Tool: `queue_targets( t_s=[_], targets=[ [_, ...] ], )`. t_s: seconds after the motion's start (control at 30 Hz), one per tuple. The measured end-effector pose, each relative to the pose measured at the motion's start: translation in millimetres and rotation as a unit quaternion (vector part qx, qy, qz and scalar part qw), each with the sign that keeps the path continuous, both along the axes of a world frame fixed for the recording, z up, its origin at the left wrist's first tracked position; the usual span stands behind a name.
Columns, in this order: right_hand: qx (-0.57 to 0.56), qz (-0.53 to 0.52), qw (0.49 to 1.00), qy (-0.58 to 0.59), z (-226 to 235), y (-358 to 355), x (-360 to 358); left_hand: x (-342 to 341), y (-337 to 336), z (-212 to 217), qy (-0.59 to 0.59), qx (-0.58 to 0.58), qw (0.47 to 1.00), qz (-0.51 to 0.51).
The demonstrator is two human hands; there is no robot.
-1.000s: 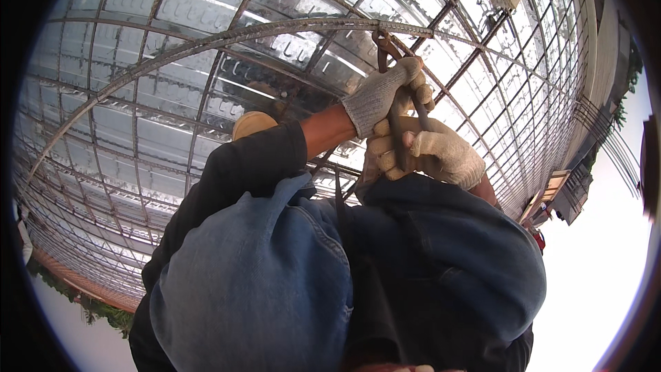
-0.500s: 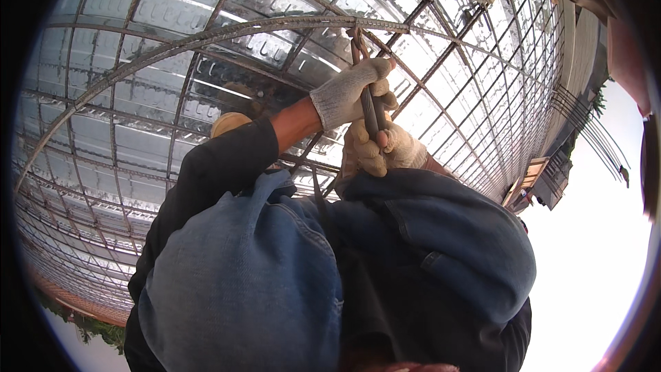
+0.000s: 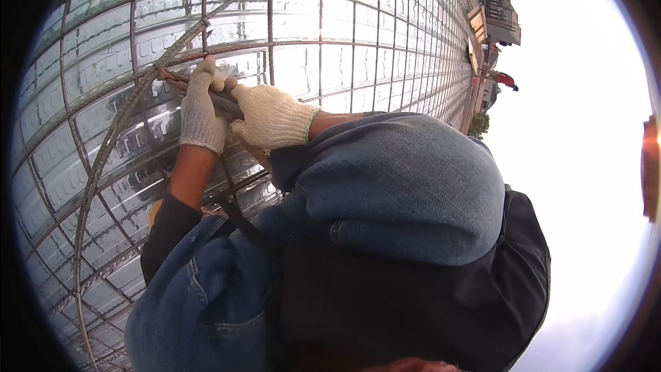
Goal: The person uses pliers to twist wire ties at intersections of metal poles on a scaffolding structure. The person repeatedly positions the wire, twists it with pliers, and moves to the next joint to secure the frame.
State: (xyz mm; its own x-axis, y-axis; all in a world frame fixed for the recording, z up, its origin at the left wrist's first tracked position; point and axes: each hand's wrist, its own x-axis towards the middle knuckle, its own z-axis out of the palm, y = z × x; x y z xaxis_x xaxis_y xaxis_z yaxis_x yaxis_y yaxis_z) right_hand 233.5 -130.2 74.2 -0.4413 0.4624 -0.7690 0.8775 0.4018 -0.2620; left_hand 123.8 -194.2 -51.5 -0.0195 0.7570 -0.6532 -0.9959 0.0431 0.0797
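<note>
- Tool of dark metal [image 3: 226, 105], partly hidden by the gloves, lies between both hands, its far end close to a thick ribbed bar [image 3: 94, 178]; whether the two touch, I cannot tell.
- Left hand [image 3: 201, 114], in a pale grey knit glove, has its fingers wrapped around the tool, with one bare fingertip showing at the top.
- Right hand [image 3: 275, 116], in a cream knit glove with a green-edged cuff, is just beside it, fingers closed on the tool's near end.
- The ribbed bar curves down the left side, across a grid of thinner bars [image 3: 270, 14].
- Shiny metal sheeting [image 3: 296, 65] shows beneath the grid.
- Denim trousers [image 3: 413, 186] cover the person's bent legs, near the hands.
- A dark sleeve [image 3: 169, 234] covers part of the left forearm.
- Far off at right, another person [image 3: 507, 81] wears red.
</note>
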Motion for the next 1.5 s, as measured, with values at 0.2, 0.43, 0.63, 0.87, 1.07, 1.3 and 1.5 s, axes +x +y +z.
queue_targets(
  t_s=[0.2,0.43,0.63,0.87,1.07,1.3,1.5],
  targets=[
    [-0.238,-0.234,0.942,-0.027,17,11,7,5,-31,-36,-0.063,0.110,0.991,-0.032],
    [-0.606,-0.610,0.479,0.175,-4,-11,15,-12,-37,-22,-0.146,0.252,0.956,-0.026],
    [-0.415,-0.429,0.791,0.135,1,-16,10,-13,-44,-2,-0.044,0.078,0.996,-0.018],
    [-0.255,-0.154,0.951,0.085,12,8,9,-8,-32,32,0.101,-0.042,0.989,-0.102],
    [-0.575,-0.498,0.601,0.248,-8,-11,25,-21,-45,11,0.024,0.065,0.997,-0.029],
    [-0.431,-0.439,0.753,0.235,-6,-16,14,-22,-37,25,0.148,-0.042,0.982,-0.107],
    [-0.301,-0.250,0.914,0.106,2,-3,10,-25,-38,50,0.252,-0.045,0.957,-0.134]
  ],
)
